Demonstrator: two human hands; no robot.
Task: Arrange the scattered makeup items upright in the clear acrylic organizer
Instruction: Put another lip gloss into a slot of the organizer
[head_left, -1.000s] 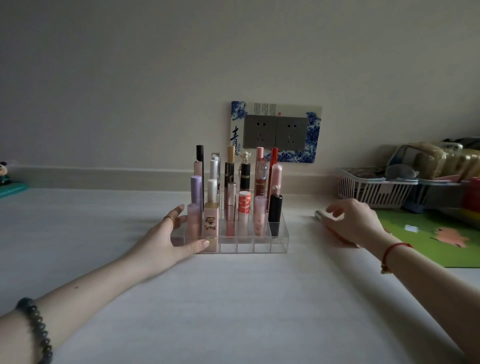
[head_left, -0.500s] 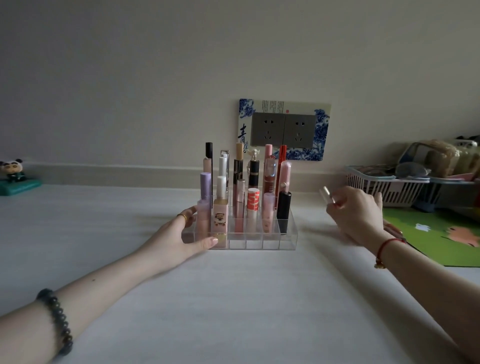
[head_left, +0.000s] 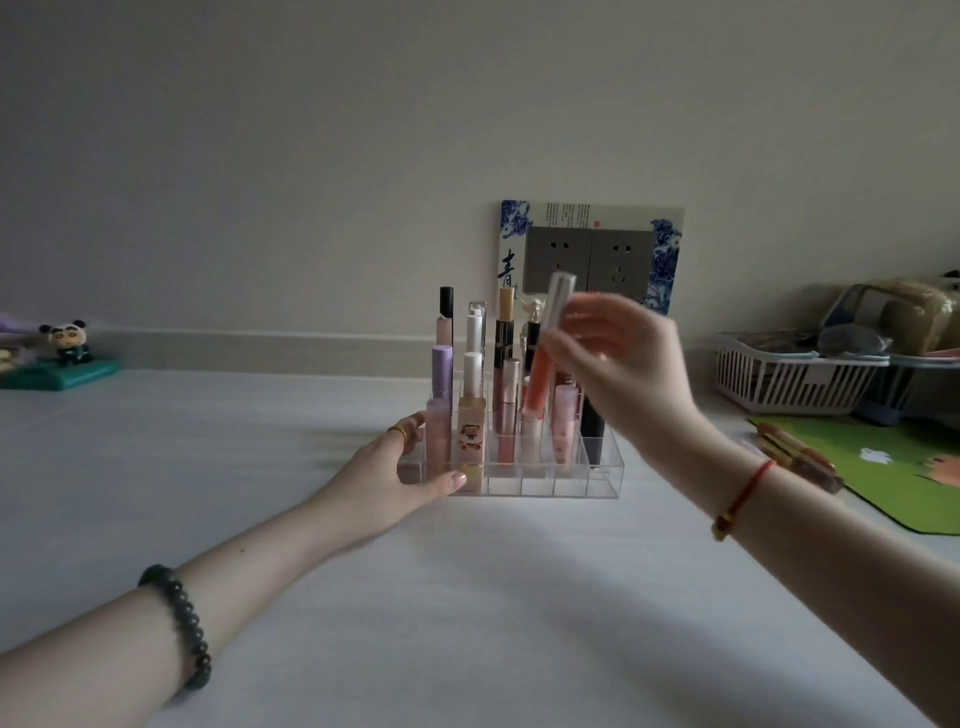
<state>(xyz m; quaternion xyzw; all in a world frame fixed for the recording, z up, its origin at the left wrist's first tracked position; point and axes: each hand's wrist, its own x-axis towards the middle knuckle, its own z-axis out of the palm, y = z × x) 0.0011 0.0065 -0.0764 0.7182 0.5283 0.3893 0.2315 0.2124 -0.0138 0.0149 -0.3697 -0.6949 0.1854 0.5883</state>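
The clear acrylic organizer stands on the white table, with several lipsticks and tubes upright in its back and middle rows. My left hand grips its left front corner. My right hand holds an orange lip gloss tube with a clear silver cap nearly upright over the organizer's middle, its lower end just above the slots. Several more tubes lie on the table to the right, at the edge of a green mat.
A white slatted basket with pouches sits at the right back. The green mat lies in front of it. A panda figure on a teal base stands at the far left. A socket panel is on the wall behind.
My right hand picked a tube up from the table at the right, lifted it and carried it left over the organizer. My left hand has stayed on the organizer's corner.
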